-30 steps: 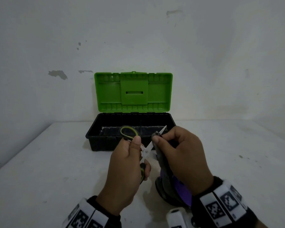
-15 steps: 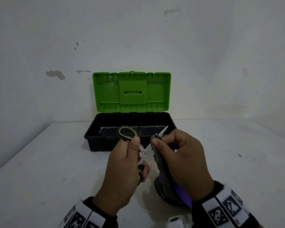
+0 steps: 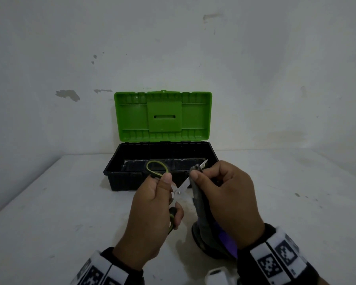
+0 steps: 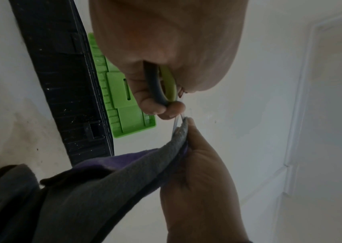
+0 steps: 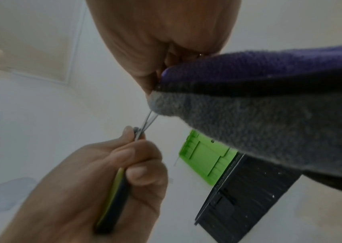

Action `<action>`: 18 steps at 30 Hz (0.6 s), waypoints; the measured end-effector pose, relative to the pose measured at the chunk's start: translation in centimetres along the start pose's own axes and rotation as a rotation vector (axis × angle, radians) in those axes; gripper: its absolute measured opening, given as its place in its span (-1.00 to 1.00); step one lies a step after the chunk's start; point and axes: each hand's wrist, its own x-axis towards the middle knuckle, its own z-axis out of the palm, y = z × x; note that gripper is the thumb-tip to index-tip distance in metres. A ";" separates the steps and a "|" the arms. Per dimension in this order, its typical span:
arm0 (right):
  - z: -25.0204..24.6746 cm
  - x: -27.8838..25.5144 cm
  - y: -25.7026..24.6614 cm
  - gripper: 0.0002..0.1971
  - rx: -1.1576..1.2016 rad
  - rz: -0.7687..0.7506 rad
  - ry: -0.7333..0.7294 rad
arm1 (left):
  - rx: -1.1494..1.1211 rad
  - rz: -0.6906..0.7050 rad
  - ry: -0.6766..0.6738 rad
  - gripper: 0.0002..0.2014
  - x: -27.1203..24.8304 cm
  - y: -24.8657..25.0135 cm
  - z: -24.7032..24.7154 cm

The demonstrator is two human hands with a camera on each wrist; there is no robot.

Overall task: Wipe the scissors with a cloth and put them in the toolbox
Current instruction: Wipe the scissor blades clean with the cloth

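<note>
My left hand grips the black-and-green handles of the scissors, blades pointing up and right over the table. My right hand pinches a grey and purple cloth around the blades; only the tip sticks out above the fingers. In the left wrist view the cloth folds over the thin blades. From the right wrist the blades run out of the cloth to the left hand. The toolbox, black with a green lid standing open, sits just behind the hands.
A white table carries everything, with a stained white wall close behind the toolbox. The cloth's lower end rests on the table near the front edge. A small white object shows at the bottom edge between my wrists.
My right hand with the cloth has crept slightly up along the blades toward the tip. The left hand keeps its hold on the handles in nearly the same place.
</note>
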 end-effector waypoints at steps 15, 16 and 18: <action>-1.2 1.9 1.3 -0.73 -0.001 0.073 0.074 | 0.045 0.025 -0.034 -0.62 0.1 -0.4 -0.2; -1.4 2.3 1.4 -0.72 0.009 0.091 0.091 | 0.056 0.022 -0.027 -0.63 0.1 -0.5 -0.3; -1.9 2.9 1.8 -0.72 0.026 0.125 0.116 | 0.090 0.026 -0.007 -0.63 0.3 -0.8 -0.5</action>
